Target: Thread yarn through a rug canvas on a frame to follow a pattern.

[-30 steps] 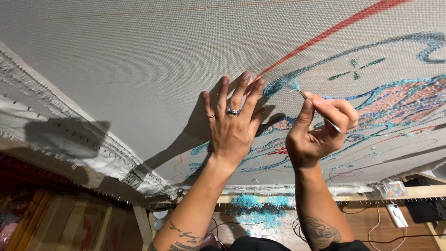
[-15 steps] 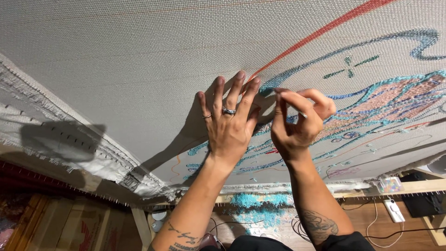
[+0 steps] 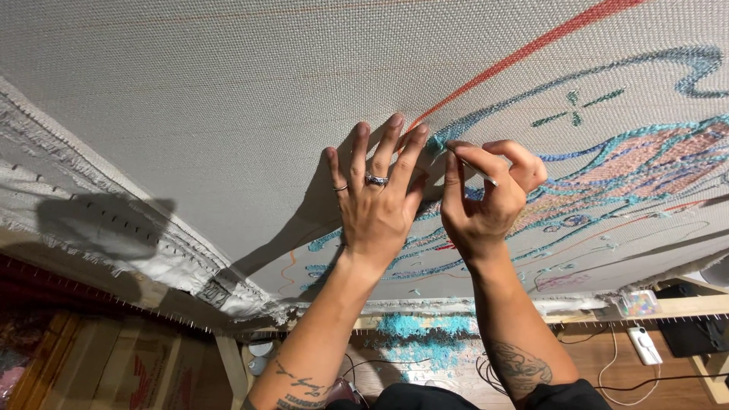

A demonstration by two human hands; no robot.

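Both hands at the stretched grey woven backing cloth.
I see left hand flat, fingers spread wide; right hand fingers pinching a thin silver tool beside teal yarn stitches.

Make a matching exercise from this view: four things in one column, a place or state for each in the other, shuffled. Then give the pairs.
Things:
1. left hand
2. right hand
3. red line
4. turquoise yarn scraps

Places or states:
A. lying on the floor under the frame
B. pinching a thin metal tool
C. spread flat on the backing cloth, wearing rings
D. running diagonally toward the upper right

Pairs: 1-C, 2-B, 3-D, 4-A
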